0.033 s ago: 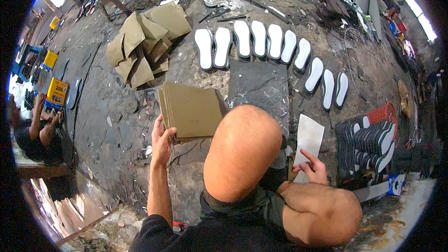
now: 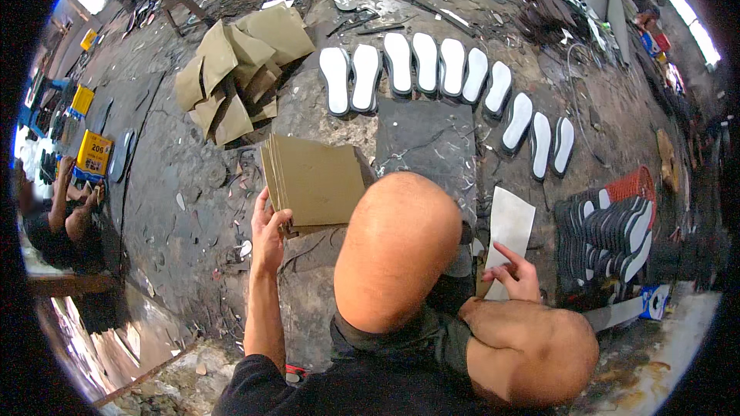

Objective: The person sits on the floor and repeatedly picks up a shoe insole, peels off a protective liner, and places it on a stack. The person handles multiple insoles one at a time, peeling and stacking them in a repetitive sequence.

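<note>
My left hand (image 2: 269, 240) is closed on the near left corner of a stack of olive-brown sheets (image 2: 316, 182). Its thumb lies over the edge, and the sheets fan slightly along their left side. My raised knee stands beside the stack's right edge. Beyond my other, folded leg, my right hand (image 2: 518, 276) rests over the lower part of a white sheet (image 2: 509, 221), index finger stretched out and thumb apart. The leg partly hides that hand's wrist. Ahead, white-topped, dark-edged shoe soles (image 2: 424, 64) lie in a curved row.
Loose olive-brown sheets (image 2: 250, 50) are heaped at far left. Stacked soles (image 2: 609, 235) stand at right against a red basket (image 2: 634, 185). A dark square mat (image 2: 426, 135) lies before the row. Another person (image 2: 65, 219) sits at far left near a yellow container (image 2: 93, 152).
The view has shifted very slightly. Both hands and the sheets keep practically the same places.
</note>
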### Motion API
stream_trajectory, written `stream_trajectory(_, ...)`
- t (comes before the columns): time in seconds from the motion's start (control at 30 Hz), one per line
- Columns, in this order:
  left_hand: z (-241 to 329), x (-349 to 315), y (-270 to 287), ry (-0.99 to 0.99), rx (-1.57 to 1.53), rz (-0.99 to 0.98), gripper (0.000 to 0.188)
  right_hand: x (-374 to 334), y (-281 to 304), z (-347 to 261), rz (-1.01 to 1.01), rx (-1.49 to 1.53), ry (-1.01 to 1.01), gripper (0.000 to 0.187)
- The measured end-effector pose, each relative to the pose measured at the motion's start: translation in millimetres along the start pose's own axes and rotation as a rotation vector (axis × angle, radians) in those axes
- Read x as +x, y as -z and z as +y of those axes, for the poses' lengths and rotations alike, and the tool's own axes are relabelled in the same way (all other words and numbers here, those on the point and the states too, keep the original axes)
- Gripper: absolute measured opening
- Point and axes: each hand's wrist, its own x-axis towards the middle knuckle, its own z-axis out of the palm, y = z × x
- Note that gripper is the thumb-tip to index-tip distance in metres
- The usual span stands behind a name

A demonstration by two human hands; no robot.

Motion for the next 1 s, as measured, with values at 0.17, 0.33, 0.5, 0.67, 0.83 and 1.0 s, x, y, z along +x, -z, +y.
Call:
stream_trajectory(0.17, 14.6, 0.3, -32.8, -0.048, -0.074, -0.044, 0.070, 65.4, -25.7, -38.8, -0.112, -0.299, 0.248, 0.044)
stream_trajectory(0.33, 10.1, 13.2, -66.9, -0.055, -0.129, -0.133, 0.062, 166.1, -110.9, -71.9, -0.209, -0.481, 1.067, 0.024)
stream_trajectory(0.5, 0.7, 8.7, -43.5, -0.023, -0.047, -0.077, 0.060, 195.0, -216.2, -111.8, -0.536, -0.365, 1.025, 0.033)
stream_trajectory(0.67, -16.1, 15.8, -12.7, -0.123, 0.029, -0.006, 0.048, 226.5, -243.5, -93.5, -0.588, -0.295, 1.100, 0.031)
stream_trajectory(0.83, -16.0, 2.9, -11.9, -0.055, -0.035, 0.146, 0.038, 207.5, -265.3, -88.7, -0.398, -0.362, 1.215, 0.029)
stream_trajectory(1.0, -38.9, 2.7, 0.8, -0.010, -0.129, 0.374, 0.022, 195.5, -281.6, -83.4, -0.236, -0.593, 1.382, 0.039)
